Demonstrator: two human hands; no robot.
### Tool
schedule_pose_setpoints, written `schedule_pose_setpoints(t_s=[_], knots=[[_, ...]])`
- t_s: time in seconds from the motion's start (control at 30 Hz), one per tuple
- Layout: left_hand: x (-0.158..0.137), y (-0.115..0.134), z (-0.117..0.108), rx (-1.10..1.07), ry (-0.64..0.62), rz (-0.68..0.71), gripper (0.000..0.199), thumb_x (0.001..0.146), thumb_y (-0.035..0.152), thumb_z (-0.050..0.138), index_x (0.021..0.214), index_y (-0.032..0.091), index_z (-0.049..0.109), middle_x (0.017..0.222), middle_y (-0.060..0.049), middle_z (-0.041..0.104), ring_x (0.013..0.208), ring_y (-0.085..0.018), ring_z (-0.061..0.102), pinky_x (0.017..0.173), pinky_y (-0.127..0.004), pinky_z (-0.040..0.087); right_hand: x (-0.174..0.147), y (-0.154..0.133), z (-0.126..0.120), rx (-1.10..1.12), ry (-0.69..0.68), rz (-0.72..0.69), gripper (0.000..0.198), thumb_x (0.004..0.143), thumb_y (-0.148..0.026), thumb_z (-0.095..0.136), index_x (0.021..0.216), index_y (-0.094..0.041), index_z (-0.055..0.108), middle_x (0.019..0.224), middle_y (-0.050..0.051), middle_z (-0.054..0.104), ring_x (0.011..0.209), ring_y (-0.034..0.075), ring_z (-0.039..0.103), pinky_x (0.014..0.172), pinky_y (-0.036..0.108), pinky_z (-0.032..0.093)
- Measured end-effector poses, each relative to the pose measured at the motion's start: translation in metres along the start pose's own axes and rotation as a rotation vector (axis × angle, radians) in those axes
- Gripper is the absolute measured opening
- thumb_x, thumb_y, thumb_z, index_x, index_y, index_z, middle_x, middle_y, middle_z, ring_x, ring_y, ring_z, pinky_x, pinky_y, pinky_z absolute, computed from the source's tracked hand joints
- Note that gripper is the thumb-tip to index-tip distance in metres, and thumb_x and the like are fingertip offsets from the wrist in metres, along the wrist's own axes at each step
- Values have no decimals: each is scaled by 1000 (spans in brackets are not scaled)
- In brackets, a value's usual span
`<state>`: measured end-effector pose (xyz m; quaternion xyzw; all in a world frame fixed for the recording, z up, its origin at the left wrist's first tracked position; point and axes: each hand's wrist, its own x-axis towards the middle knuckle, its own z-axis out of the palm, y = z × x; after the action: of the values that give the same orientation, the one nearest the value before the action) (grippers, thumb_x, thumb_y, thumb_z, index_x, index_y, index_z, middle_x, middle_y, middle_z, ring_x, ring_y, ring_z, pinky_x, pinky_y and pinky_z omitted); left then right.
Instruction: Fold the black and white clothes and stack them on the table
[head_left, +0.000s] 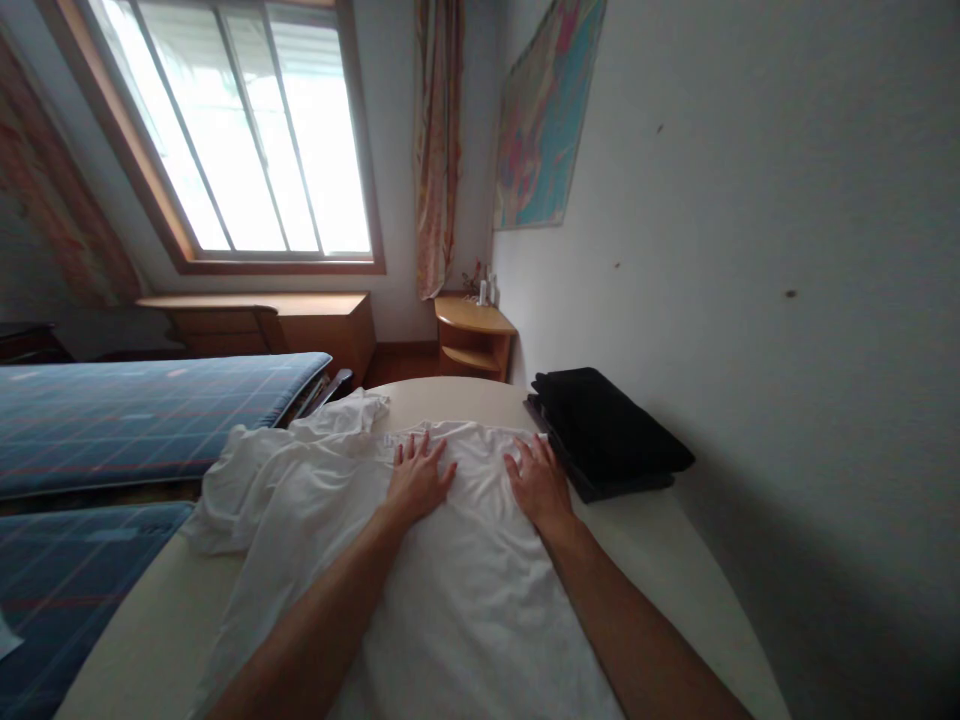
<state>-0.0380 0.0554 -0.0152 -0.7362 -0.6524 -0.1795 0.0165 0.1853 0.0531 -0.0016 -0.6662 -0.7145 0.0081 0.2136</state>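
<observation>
A white garment (465,580), possibly a shirt, lies spread over the pale round table (442,396), with wrinkles across its far part. Its left side is bunched up, and a crumpled end reaches toward the table's far left edge. My left hand (420,478) rests palm down on the far part of the cloth, fingers spread. To its right, my right hand (538,482) also presses flat on the cloth with fingers apart. Close beside that hand sits a stack of folded black cloth (604,425). The near end of the garment runs out of view between my forearms.
Blue plaid mattresses (150,410) lie left of the table. Beyond stand a wooden desk (322,306) under the window and a corner shelf (474,316) with small items. A white wall (787,400) runs along the right, with a map-like poster (544,130).
</observation>
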Motion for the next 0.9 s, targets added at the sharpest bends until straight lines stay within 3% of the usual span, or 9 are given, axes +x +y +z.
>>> schedule_pose_setpoints(t_s=[0.1,0.23,0.37,0.47,0.57,0.77,0.9], knots=[[-3,-1,-4,-50,71,84,50,94,42,52,141,22,54,157,-12,39,148,-33,28,120,-51,23,3,7,7,-7,-29,102,55,100,-44,37,147,-19,48,158,15,36,147,34,28,115,45,27],[-9,0,-6,-90,-25,156,51,95,44,50,142,25,51,154,-11,43,144,-30,36,118,-51,27,6,11,17,1,-47,129,60,97,-45,38,143,-9,51,155,19,39,148,37,22,115,49,26],[-14,2,-1,-75,-66,154,53,96,49,49,144,26,49,157,-13,37,147,-34,29,119,-54,24,10,14,21,51,1,56,56,93,-32,41,142,-6,51,150,17,48,145,32,31,118,43,25],[-14,2,0,-67,-76,155,55,96,51,47,145,26,48,158,-13,36,148,-35,27,119,-53,23,13,15,19,128,77,-23,56,90,-20,38,143,-5,49,150,16,47,141,23,40,118,33,28],[-14,4,-3,-48,-105,144,60,95,54,46,148,26,44,160,-13,33,149,-38,22,119,-55,21,16,16,17,194,142,-68,59,86,-11,36,143,-3,48,152,15,45,141,19,39,118,29,29],[-15,6,-6,-41,-127,133,63,94,57,47,150,27,42,162,-11,30,149,-39,19,118,-57,20,15,8,11,296,199,-126,67,78,-2,35,143,-9,50,148,13,49,140,18,41,121,36,29],[-13,6,-5,-96,-65,124,58,97,48,45,149,21,42,157,-11,38,147,-34,29,119,-51,23,6,-7,-3,307,214,-278,64,83,-2,33,143,-14,51,146,10,52,138,19,43,120,39,32]])
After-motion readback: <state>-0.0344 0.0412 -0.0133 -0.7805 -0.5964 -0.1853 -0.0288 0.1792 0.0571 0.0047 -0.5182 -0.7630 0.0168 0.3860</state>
